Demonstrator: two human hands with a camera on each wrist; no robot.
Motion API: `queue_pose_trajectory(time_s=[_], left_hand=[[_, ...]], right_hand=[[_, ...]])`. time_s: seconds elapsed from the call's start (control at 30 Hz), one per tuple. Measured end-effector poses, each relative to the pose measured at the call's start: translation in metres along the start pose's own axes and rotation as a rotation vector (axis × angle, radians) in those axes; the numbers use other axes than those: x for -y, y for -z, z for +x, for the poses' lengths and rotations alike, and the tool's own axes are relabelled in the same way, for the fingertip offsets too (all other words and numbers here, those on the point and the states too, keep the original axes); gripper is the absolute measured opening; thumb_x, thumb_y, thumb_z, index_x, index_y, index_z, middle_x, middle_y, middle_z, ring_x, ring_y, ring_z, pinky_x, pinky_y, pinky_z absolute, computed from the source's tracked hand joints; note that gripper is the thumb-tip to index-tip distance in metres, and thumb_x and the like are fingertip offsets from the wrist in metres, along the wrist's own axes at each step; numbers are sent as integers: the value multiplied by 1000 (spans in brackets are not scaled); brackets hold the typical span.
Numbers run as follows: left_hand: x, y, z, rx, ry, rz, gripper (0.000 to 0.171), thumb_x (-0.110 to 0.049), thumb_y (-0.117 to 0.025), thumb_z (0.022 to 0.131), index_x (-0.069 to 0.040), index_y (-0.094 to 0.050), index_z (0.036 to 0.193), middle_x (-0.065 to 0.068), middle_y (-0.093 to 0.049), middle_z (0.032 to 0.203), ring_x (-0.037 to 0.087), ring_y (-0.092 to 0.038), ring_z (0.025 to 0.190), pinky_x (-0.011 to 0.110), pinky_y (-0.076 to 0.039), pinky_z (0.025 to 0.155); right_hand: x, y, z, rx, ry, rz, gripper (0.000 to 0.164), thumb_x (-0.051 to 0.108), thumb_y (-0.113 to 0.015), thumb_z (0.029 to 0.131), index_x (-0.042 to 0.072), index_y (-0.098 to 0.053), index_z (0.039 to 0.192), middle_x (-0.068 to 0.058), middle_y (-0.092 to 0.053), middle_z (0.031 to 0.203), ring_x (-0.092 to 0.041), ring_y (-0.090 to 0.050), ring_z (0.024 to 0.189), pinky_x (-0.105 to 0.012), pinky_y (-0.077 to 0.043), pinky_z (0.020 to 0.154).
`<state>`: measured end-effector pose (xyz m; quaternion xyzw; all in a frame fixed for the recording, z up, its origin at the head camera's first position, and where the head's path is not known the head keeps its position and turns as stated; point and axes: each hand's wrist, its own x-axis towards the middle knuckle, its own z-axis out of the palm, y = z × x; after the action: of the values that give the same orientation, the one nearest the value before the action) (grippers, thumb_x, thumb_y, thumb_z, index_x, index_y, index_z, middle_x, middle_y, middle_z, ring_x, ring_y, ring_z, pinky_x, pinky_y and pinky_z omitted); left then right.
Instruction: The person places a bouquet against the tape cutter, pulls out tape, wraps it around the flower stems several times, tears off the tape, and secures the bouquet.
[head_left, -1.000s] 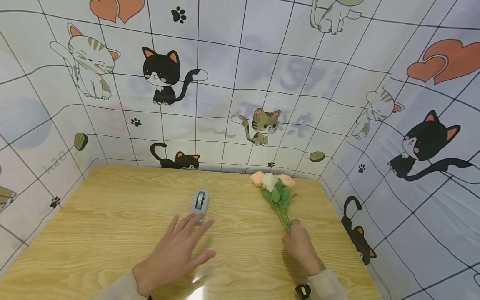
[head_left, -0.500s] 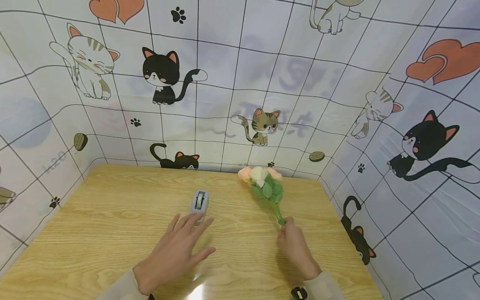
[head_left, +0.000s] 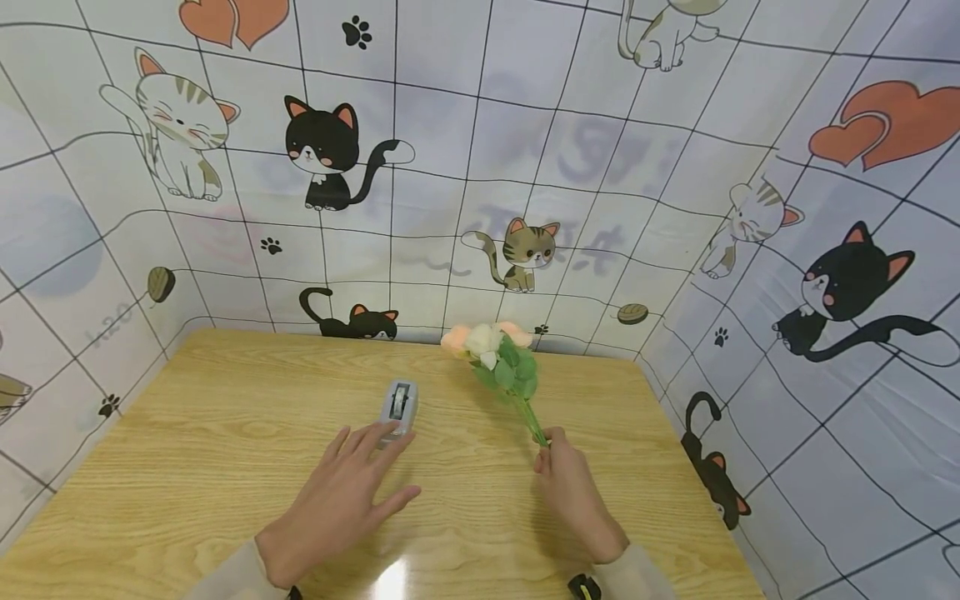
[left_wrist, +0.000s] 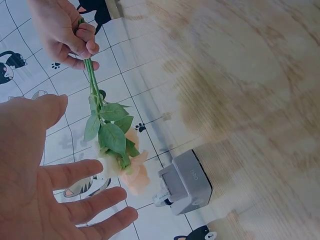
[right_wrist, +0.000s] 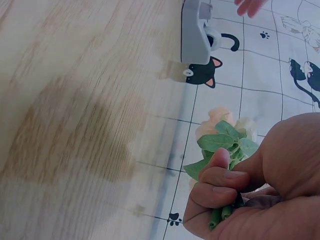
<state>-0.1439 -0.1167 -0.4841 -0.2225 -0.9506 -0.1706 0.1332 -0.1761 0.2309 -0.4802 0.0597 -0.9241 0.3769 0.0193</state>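
My right hand [head_left: 573,492] grips the green stems of a bouquet of artificial-looking flowers [head_left: 491,346], peach and white with green leaves. The bunch is held up over the table, its blooms tilted toward the back left. In the right wrist view, cut stem ends [right_wrist: 220,216] poke out below the curled fingers. My left hand [head_left: 337,492] is spread, fingers straight, palm down at the near side of a grey tape dispenser [head_left: 399,402]. The left wrist view shows the dispenser [left_wrist: 187,182] beyond the fingertips, apart from them.
A wood-grain table [head_left: 247,400] spans the front. White cloth walls [head_left: 435,125] with black grid lines and printed cats enclose it at the back and both sides.
My right hand has carried the bouquet leftward and slightly away from me, nearer the tape dispenser. My left hand has shifted only slightly to the left.
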Motion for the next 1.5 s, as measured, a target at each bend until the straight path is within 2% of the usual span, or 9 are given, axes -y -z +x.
queue_pose_trajectory(time_s=[0.37, 0.57, 0.87, 1.03, 1.23, 1.5], left_hand=[[11, 1, -2, -36, 18, 1, 67, -53, -84, 107, -19, -67, 163, 17, -66, 165, 42, -66, 150, 78, -49, 126], [17, 3, -4, -24, 43, 1, 65, -54, -81, 109, -19, -67, 163, 18, -66, 167, 43, -66, 151, 76, -49, 127], [28, 10, -6, -45, 64, 47, 62, -53, -79, 111, -19, -68, 162, 17, -68, 164, 47, -69, 146, 75, -58, 115], [33, 15, -6, -53, 87, 34, 62, -50, -79, 112, -18, -68, 163, 18, -68, 164, 47, -68, 147, 76, -57, 114], [38, 22, -4, -119, 75, 38, 56, -43, -83, 110, -14, -72, 156, 17, -72, 158, 45, -71, 142, 74, -60, 109], [40, 24, 1, -243, -3, 53, 49, -35, -89, 105, -14, -76, 148, 15, -78, 149, 41, -75, 131, 67, -64, 99]], right_hand=[[20, -17, 3, 22, 96, -1, 24, -8, -50, 119, -15, -57, 141, -11, -70, 91, -8, -50, 66, -20, -41, 55], [30, -28, 5, 42, 132, 15, 25, -7, -49, 120, -13, -57, 143, -14, -70, 91, -6, -50, 67, -21, -43, 56], [44, -40, 7, 89, 176, 30, 27, -7, -50, 120, -14, -56, 145, -14, -71, 93, -4, -49, 67, -19, -42, 55], [52, -46, 8, 130, 198, 44, 29, -5, -50, 121, -14, -56, 147, -15, -71, 95, -4, -50, 67, -19, -43, 55], [62, -56, 10, 169, 219, 44, 28, -5, -51, 120, -13, -57, 146, -14, -72, 95, -2, -49, 66, -18, -42, 55], [71, -70, 12, 192, 288, 15, 24, -6, -53, 119, -10, -59, 142, -11, -73, 94, -1, -51, 71, -19, -46, 60]])
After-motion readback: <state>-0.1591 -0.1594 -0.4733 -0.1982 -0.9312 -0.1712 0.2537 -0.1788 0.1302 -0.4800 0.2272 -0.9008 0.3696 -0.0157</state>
